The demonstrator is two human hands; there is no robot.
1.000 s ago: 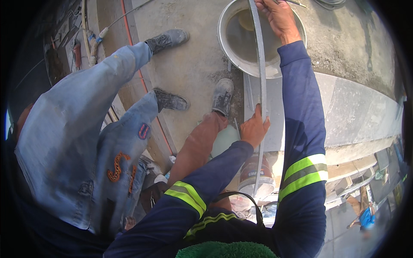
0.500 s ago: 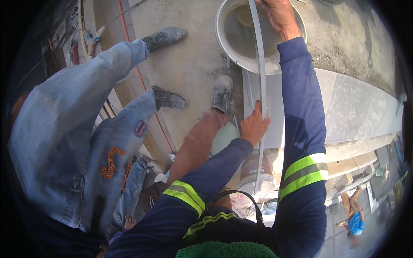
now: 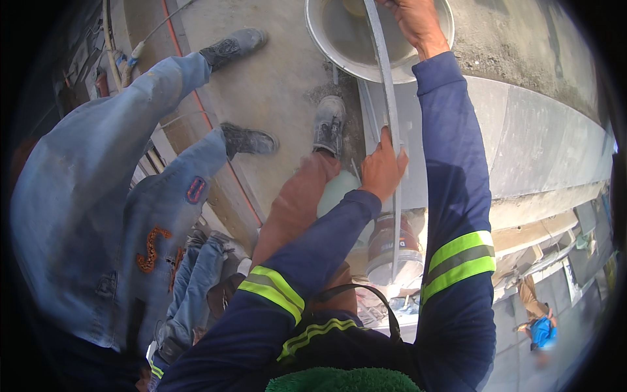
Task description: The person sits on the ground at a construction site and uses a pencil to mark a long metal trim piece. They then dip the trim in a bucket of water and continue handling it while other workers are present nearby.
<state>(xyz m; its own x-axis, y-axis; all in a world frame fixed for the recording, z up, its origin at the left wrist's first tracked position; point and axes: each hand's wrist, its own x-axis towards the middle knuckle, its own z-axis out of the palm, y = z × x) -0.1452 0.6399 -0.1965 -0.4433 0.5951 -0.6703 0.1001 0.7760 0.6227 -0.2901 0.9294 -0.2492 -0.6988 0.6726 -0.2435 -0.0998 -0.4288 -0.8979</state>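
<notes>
A long, thin grey strip [image 3: 390, 91] runs from the top edge of the view down past my body, its upper part crossing over a round metal basin [image 3: 316, 32] of murky liquid. My left hand [image 3: 383, 168] is closed around the strip near its middle, with the index finger along it. Higher up, over the basin, my right hand [image 3: 418, 23] has bent fingers at the strip's upper part; the fingertips are partly cut off by the frame. Under the strip's lower end stands a reddish-brown bucket [image 3: 382, 245].
Large grey slabs [image 3: 499, 140] lie to the right, and a thinner strip [image 3: 369, 108] rests beside the basin. Close on my left stands a person in jeans [image 3: 72, 176]. An orange hose [image 3: 243, 191] crosses the floor. A person in blue [image 3: 542, 332] is farther off, lower right.
The basin, slabs and floor sit higher and farther left in the view. The strip and both hands have shifted slightly up and left with them, keeping the same hold.
</notes>
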